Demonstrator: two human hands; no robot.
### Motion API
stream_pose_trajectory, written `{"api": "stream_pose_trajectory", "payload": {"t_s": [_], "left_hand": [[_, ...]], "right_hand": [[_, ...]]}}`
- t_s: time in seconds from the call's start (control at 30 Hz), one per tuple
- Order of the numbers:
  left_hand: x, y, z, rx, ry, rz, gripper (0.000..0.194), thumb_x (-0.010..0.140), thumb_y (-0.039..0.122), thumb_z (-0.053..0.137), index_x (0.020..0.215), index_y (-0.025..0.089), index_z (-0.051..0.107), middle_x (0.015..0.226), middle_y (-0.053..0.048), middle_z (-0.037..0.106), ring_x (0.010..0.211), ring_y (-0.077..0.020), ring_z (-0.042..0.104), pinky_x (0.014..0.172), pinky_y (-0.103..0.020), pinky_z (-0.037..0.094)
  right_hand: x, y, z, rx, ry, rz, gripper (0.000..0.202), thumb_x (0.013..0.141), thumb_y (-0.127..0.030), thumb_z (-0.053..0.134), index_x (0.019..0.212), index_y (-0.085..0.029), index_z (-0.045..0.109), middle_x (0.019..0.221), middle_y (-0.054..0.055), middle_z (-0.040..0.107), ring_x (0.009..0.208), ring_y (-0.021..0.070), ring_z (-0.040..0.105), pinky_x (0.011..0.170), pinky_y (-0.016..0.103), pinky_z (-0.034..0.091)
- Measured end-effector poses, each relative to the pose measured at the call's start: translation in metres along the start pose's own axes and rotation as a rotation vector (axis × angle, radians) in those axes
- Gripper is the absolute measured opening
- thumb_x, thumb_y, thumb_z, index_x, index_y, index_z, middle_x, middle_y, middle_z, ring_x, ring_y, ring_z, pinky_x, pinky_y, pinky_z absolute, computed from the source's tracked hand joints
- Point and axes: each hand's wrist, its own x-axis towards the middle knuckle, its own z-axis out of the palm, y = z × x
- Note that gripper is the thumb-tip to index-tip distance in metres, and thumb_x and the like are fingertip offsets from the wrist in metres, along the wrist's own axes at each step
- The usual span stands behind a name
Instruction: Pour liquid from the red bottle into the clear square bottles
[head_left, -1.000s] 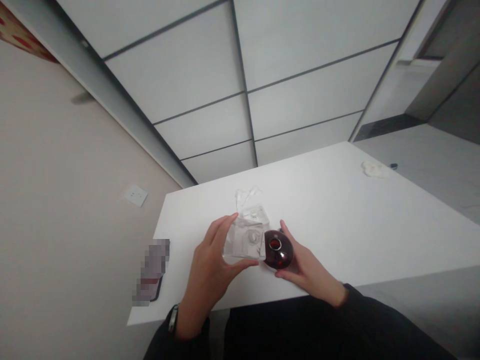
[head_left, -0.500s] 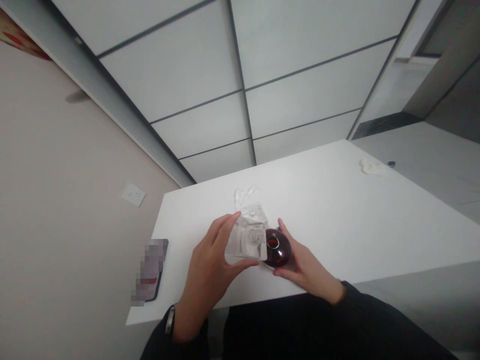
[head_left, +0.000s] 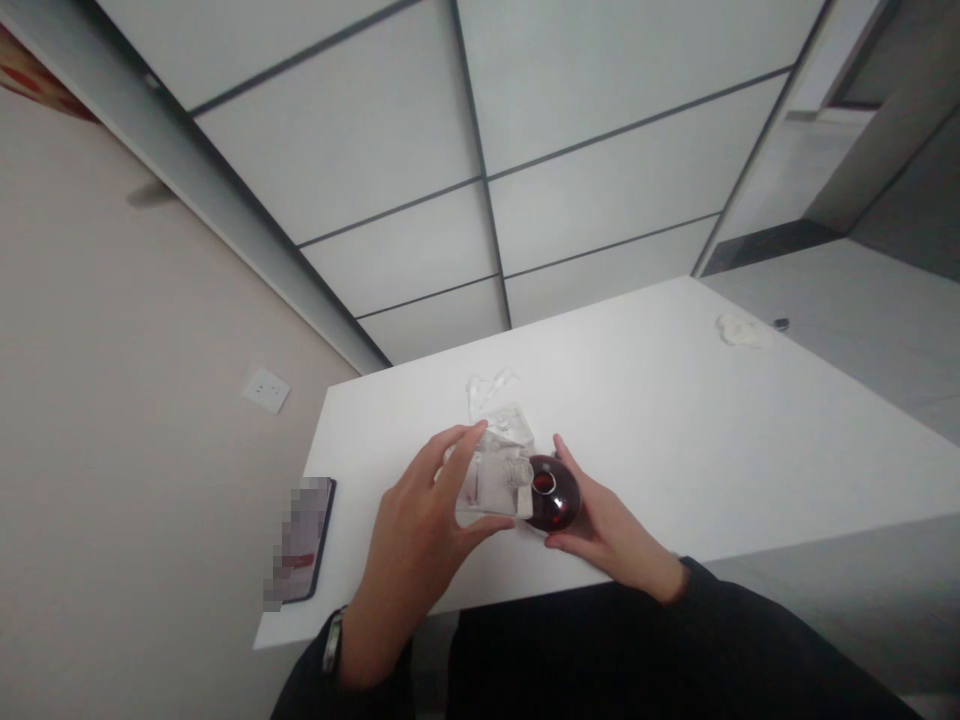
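- While the left hand [head_left: 420, 510] holds the clear container [head_left: 491, 492], its neck has swung round towards 3 o'clock, apparently bringing its mouth near the dark red vessel's opening [head_left: 544, 482].
- Left thumb and fingertips pinch the container; right hand [head_left: 622, 530] cups the vessel [head_left: 561, 508], thumb and forefinger spread.
- Clear plastic [head_left: 510, 425] lies at 1 o'clock.
- Tabletop [head_left: 637, 400] edge: 6 o'clock; its surface stretches towards white cloth [head_left: 742, 330], 2 o'clock.

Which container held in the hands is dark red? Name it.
The round container, in the right hand, with an opening on top; the clear container in the left hand is boxy and colourless.
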Motion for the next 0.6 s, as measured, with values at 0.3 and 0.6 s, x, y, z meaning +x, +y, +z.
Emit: {"api": "stream_pose_trajectory", "payload": {"t_s": [0.3, 0.6], "left_hand": [[0.0022, 0.0012, -0.0035, 0.085, -0.022, 0.033, 0.092, 0.084, 0.047, 0.089, 0.159, 0.033, 0.038, 0.147, -0.012, 0.064, 0.134, -0.0350, 0.066, 0.103, -0.047, 0.063], [0.0064, 0.0040, -0.0070, 0.149, -0.057, 0.058, 0.095, 0.082, 0.047, 0.091, 0.158, 0.030, 0.038, 0.148, -0.013, 0.063, 0.134, -0.0359, 0.065, 0.099, -0.046, 0.064]], "right_hand": [[-0.0004, 0.0010, -0.0002, -0.004, 0.006, 0.001, 0.114, 0.092, -0.060, 0.076, 0.173, -0.026, 0.003, 0.159, 0.018, 0.053, 0.140, 0.0404, 0.057, 0.114, 0.061, 0.047], [-0.0002, 0.0011, 0.0007, 0.005, 0.016, -0.002, 0.113, 0.093, -0.062, 0.075, 0.173, -0.028, 0.002, 0.159, 0.017, 0.052, 0.141, 0.0406, 0.056, 0.114, 0.060, 0.048]]}}
